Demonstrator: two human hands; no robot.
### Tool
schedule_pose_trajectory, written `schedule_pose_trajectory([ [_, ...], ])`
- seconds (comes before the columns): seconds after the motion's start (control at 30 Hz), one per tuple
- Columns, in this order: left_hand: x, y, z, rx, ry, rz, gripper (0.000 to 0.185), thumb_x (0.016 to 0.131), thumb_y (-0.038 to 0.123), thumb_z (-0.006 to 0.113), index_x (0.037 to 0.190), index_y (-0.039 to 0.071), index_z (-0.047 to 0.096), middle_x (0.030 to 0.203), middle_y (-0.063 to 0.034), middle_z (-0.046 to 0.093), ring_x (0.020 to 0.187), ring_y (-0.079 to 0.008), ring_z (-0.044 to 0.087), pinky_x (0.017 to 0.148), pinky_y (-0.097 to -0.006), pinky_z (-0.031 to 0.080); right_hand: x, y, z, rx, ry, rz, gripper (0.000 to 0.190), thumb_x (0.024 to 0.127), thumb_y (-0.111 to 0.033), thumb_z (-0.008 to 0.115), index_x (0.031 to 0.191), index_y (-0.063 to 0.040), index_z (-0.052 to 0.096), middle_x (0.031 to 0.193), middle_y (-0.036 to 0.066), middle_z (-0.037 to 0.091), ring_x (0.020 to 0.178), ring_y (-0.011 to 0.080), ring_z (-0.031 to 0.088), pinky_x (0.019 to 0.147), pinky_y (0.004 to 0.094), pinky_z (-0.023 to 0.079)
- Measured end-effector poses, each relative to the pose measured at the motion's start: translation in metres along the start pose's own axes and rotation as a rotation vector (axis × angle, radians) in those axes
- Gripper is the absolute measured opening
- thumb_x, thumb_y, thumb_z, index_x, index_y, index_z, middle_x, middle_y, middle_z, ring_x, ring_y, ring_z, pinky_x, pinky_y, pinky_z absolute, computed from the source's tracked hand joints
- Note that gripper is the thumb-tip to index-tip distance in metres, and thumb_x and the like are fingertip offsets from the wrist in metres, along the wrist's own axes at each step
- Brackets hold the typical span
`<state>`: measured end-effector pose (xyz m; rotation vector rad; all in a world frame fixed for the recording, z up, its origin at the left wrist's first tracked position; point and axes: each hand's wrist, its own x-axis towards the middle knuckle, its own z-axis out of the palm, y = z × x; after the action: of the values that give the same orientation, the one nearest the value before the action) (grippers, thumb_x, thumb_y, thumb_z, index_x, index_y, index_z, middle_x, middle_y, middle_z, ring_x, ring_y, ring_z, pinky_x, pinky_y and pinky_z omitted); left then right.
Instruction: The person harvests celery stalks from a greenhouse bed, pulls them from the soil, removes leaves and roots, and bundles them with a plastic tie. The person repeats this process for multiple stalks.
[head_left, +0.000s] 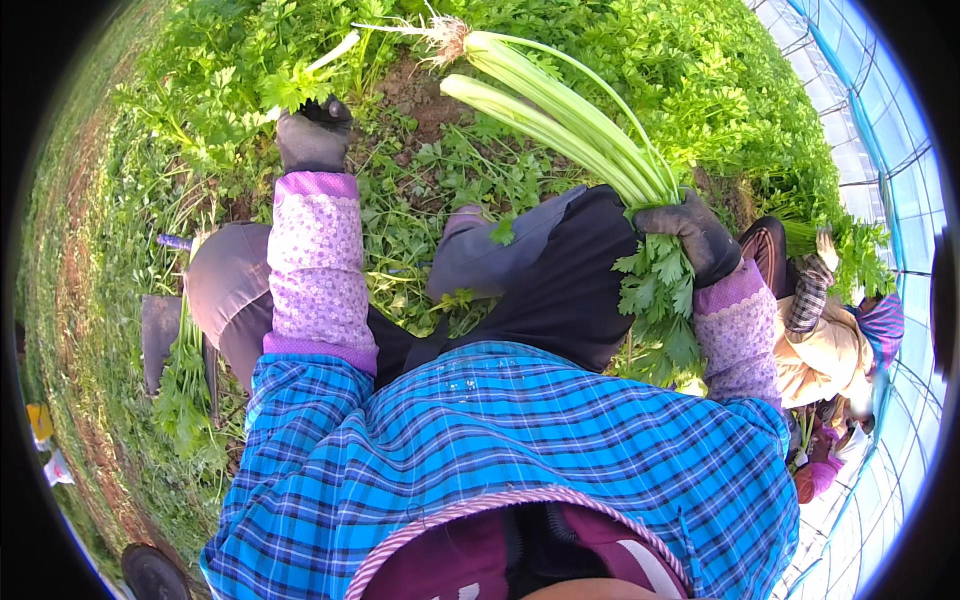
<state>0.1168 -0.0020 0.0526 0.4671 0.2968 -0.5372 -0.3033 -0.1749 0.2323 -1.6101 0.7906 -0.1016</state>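
My right hand (688, 234), in a dark work glove, is closed around a bunch of celery (562, 112) at the upper stalks. Its pale root end (448, 39) points up and left, and its leaves (664, 300) hang below the fist. My left hand (315, 135), also gloved, is raised at the upper left, closed on a loose celery stalk (334, 51) with leaves. Bare soil and scattered leafy trimmings lie between the hands, beyond my bent knees.
Dense celery plants (712, 67) grow ahead. By my left knee, cut celery (184, 375) lies beside a dark flat piece (160, 341). A co-worker (825, 345) crouches at the right, with another person behind. Netting or film on a frame (911, 195) borders the right; a dark round object (155, 571) is lower left.
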Motion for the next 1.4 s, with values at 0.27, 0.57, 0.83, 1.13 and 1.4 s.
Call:
schedule_pose_trajectory([
  [0.27, -0.049, -0.05, 0.005, 1.963, -0.429, 0.45, 0.046, 0.092, 0.04, 0.073, 0.123, 0.006, 0.067, 0.113, -0.0129, 0.073, 0.103, -0.0293, 0.071, 0.092, -0.0416, 0.054, -0.009, -0.002, -0.007, -0.29, 0.095, -0.185, 0.032, 0.082, -0.008, 0.077, 0.111, 0.003, 0.071, 0.096, 0.005, 0.072, 0.084, 0.0122, 0.067, 0.076, 0.0261, 0.054],
  [0.57, -0.109, -0.066, 0.085, 1.62, -1.091, 1.26, 0.013, 0.092, 0.012, 0.068, 0.104, 0.008, 0.072, 0.096, -0.0126, 0.07, 0.086, -0.0278, 0.07, 0.079, -0.0359, 0.057, 0.005, 0.005, -0.002, -0.315, 0.028, -0.139, 0.022, 0.086, -0.004, 0.071, 0.107, 0.003, 0.07, 0.088, 0.002, 0.071, 0.076, 0.0097, 0.065, 0.07, 0.0249, 0.053],
  [0.83, -0.124, -0.068, 0.081, 1.412, -0.891, 0.982, 0.024, 0.096, 0.026, 0.067, 0.111, 0.008, 0.069, 0.098, -0.0155, 0.072, 0.087, -0.0307, 0.071, 0.077, -0.0411, 0.057, 0.008, 0.016, -0.004, -0.718, -0.097, -0.409, 0.026, 0.092, -0.012, 0.067, 0.117, -0.005, 0.073, 0.108, 0.007, 0.074, 0.095, 0.0225, 0.071, 0.087, 0.0365, 0.054],
  [1.13, -0.149, -0.099, 0.063, 1.785, -0.792, 0.825, 0.055, 0.089, 0.041, 0.074, 0.135, 0.014, 0.057, 0.094, -0.0151, 0.072, 0.084, -0.0363, 0.07, 0.07, -0.0471, 0.055, 0.043, 0.016, 0.029, -0.652, -0.124, -0.304, 0.029, 0.086, -0.015, 0.068, 0.113, -0.006, 0.074, 0.112, 0.019, 0.073, 0.092, 0.0353, 0.07, 0.085, 0.0417, 0.056],
  [1.4, -0.166, -0.107, 0.09, 1.394, -1.182, 1.283, 0.029, 0.084, 0.023, 0.076, 0.109, 0.01, 0.069, 0.1, -0.0073, 0.068, 0.095, -0.0286, 0.065, 0.087, -0.0438, 0.051, 0.025, -0.011, 0.029, -0.859, 0.225, -0.097, 0.03, 0.083, -0.019, 0.07, 0.109, -0.004, 0.069, 0.087, 0.02, 0.071, 0.08, 0.0355, 0.07, 0.073, 0.0425, 0.055],
])
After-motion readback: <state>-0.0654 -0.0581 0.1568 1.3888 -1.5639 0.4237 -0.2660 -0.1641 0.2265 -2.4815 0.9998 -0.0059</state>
